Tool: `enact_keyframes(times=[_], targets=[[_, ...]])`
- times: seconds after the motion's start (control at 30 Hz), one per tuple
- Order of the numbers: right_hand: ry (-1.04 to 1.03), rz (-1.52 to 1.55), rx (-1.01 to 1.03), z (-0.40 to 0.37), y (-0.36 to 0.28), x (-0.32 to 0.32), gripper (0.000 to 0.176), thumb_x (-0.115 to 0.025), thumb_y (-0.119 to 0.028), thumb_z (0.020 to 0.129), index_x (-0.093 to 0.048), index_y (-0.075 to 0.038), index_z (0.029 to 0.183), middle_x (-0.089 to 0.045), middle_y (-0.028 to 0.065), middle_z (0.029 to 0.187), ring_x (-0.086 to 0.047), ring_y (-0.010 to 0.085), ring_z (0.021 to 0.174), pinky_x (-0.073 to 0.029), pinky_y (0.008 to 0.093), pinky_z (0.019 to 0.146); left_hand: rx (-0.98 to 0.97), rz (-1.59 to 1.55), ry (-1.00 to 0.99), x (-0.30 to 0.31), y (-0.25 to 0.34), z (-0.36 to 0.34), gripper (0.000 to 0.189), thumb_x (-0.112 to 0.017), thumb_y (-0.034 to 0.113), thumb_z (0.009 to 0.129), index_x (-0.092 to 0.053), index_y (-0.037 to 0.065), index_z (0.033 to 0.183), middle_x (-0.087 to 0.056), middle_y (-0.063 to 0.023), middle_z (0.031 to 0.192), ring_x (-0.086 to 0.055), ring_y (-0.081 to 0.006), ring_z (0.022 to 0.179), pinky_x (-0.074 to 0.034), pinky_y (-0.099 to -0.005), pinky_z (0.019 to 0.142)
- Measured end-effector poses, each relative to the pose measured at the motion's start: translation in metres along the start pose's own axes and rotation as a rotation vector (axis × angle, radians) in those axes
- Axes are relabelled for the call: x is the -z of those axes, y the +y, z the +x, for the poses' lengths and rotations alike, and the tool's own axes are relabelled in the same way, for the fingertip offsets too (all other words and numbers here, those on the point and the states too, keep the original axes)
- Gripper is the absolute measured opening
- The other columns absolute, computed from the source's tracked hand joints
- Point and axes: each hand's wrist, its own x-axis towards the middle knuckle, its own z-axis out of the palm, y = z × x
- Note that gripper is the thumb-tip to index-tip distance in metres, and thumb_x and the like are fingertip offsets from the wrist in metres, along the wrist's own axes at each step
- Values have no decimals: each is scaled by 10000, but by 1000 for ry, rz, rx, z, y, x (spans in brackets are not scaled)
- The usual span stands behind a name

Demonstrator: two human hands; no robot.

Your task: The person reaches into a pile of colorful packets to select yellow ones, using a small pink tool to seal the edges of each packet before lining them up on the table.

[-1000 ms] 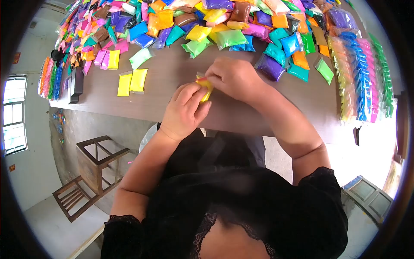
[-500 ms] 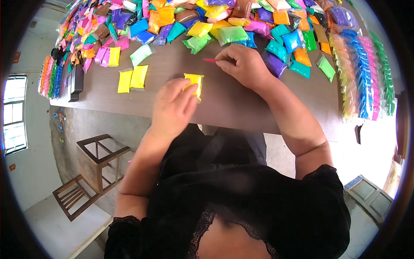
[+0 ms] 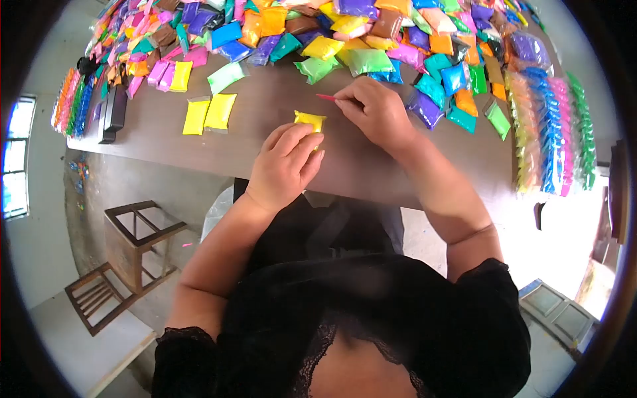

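A small yellow packet (image 3: 309, 120) in clear wrapping lies on the brown table in front of me. My left hand (image 3: 284, 162) is closed over its lower part, fingers curled, hiding much of it. Between thumb and fingers, my right hand (image 3: 379, 114) pinches a thin pink pointed stick (image 3: 326, 97), its tip directed left, above and apart from the packet. Two more yellow packets (image 3: 219, 111) lie side by side to the left of my left hand. A pale green packet (image 3: 226, 77) rests just behind them.
A large heap of colourful packets (image 3: 272, 23) covers the table's (image 3: 265, 99) far side. Strips of stacked packets (image 3: 552, 132) stand at the right, others (image 3: 74, 106) at the left. A black object (image 3: 113, 114) sits near the left edge. A wooden chair (image 3: 126, 252) is on the floor.
My left hand has closed further over the yellow packet, now gripping its lower part. The right hand keeps the pink stick in nearly the same place. The whole view has shifted slightly.
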Motion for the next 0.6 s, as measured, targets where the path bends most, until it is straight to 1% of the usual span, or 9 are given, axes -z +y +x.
enact_keyframes(times=[0.13,0.2,0.3,0.33,0.37,0.4,0.43,0.53,0.6], targets=[[-11,5,-1,2,-4,0,88,-739,-72,847,-711,-33,920,-665,95,830,-634,247,730,-505,355,661,-10,-85,48,2,-2,-1,283,-752,68,801,-676,50,1073,-601,-93,1130,-618,-299,1006,-525,-398,869],[-23,10,-90,1,-6,0,84,-738,-110,848,-714,-62,912,-659,105,827,-645,282,753,-508,375,662,52,-181,107,12,0,-4,275,-756,59,794,-677,42,1057,-608,-96,1116,-620,-298,1007,-524,-389,865],[-42,-5,-103,-1,-6,1,83,-744,-95,842,-718,-56,911,-653,97,815,-624,247,721,-491,350,644,151,-515,99,78,23,3,216,-748,12,765,-696,36,974,-663,-97,965,-655,-298,908,-532,-384,809],[-32,18,-148,-3,-7,1,91,-749,-99,846,-728,-49,919,-651,82,803,-601,198,690,-472,324,620,162,-643,23,113,28,-2,183,-730,15,774,-703,44,953,-679,-98,931,-665,-296,875,-535,-391,791],[-28,-5,-167,-4,-9,1,91,-749,-99,846,-728,-49,919,-651,82,803,-601,198,690,-472,324,620,332,-749,-103,151,32,-31,151,-700,70,792,-717,57,941,-703,-117,920,-683,-302,848,-542,-422,783],[-26,8,-228,-4,-12,1,100,-754,-103,847,-731,-47,926,-654,75,803,-598,179,686,-469,315,615,629,-447,-933,219,50,18,197,-628,154,843,-733,50,972,-715,-155,970,-692,-307,880,-550,-432,803],[-27,21,-285,-2,-13,1,108,-758,-108,848,-734,-45,933,-656,69,802,-595,160,682,-466,305,610,611,-468,-935,219,46,13,197,-628,154,843,-733,50,972,-715,-155,970,-692,-307,880,-550,-432,803],[49,1,-307,-3,-12,-8,120,-769,-117,847,-738,-45,937,-659,57,808,-591,133,686,-469,289,612,-467,-1734,44,222,46,-17,236,-652,153,973,-687,253,1184,-661,-74,721,-558,-120,495,-481,-253,522],[69,-21,-322,-1,-11,-9,121,-772,-117,846,-738,-46,937,-659,56,810,-590,132,688,-471,285,616,-471,-1759,110,222,44,-27,262,-648,140,965,-668,242,1206,-660,-76,717,-554,-122,493,-471,-253,516]])
